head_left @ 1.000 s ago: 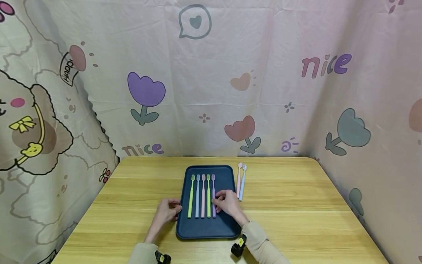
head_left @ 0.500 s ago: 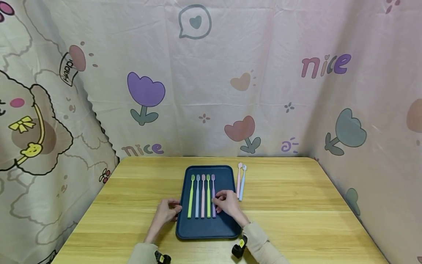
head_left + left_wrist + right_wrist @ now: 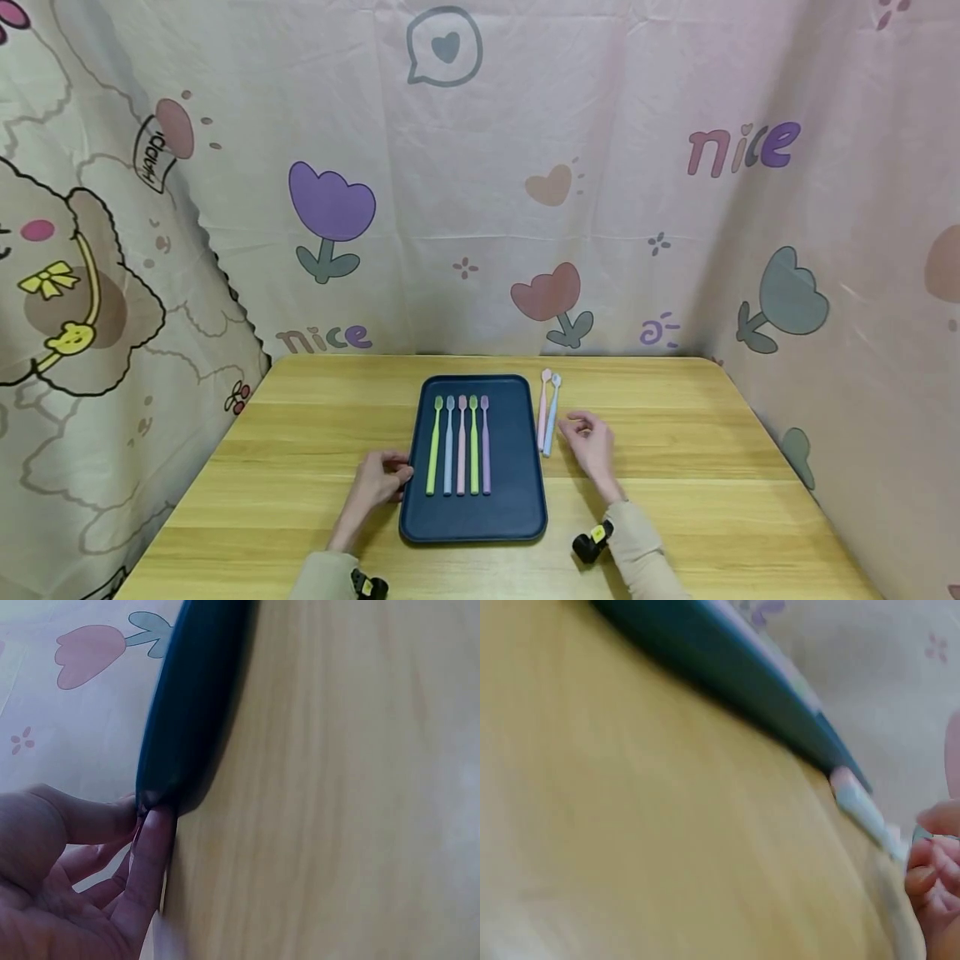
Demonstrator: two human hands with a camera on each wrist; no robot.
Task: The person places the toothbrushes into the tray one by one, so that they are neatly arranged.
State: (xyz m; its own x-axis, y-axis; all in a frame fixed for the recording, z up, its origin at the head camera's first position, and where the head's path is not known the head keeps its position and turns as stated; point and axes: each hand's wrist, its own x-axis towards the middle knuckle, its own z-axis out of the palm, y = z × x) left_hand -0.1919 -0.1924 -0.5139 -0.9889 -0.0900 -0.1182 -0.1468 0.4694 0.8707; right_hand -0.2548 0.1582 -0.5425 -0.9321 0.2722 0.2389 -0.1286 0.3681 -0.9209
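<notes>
left hand (image 3: 381, 480) pinches the tray (image 3: 517, 504) — right hand (image 3: 592, 447) (loosely curled, free) is near the off-tray blue toothbrush (image 3: 551, 418).

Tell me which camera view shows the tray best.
The head view: it shows the tray whole, with five toothbrushes on it. The left wrist view shows only part of its side, at the left hand; the right wrist view, a blurred stretch of its side.

Five toothbrushes (image 3: 461, 450) on dark-blue tray (image 3: 517, 467)
</notes>
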